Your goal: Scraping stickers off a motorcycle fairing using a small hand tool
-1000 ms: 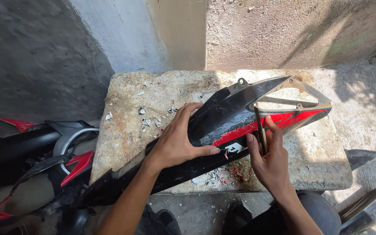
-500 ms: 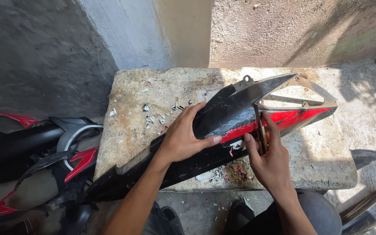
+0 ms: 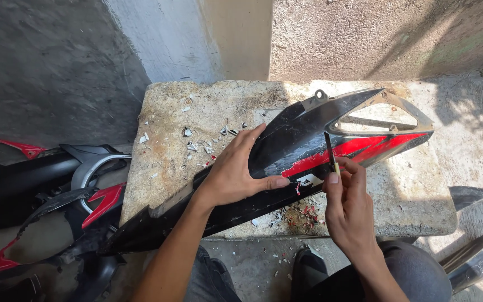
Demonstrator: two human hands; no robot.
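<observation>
I see the left hand [image 3: 236, 173] pressing flat, fingers together, on the black-and-red fairing panel [image 3: 303, 148] lying across the stone slab [image 3: 197, 112], while at its 3 o'clock the right hand [image 3: 350, 210] pinches a thin blade [image 3: 330, 150] against the red decal [image 3: 359, 148].

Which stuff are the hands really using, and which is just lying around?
In use:
left hand
right hand
black and red panel
thin blade
stone slab

Lying about:
peeled scraps
other panels
</observation>
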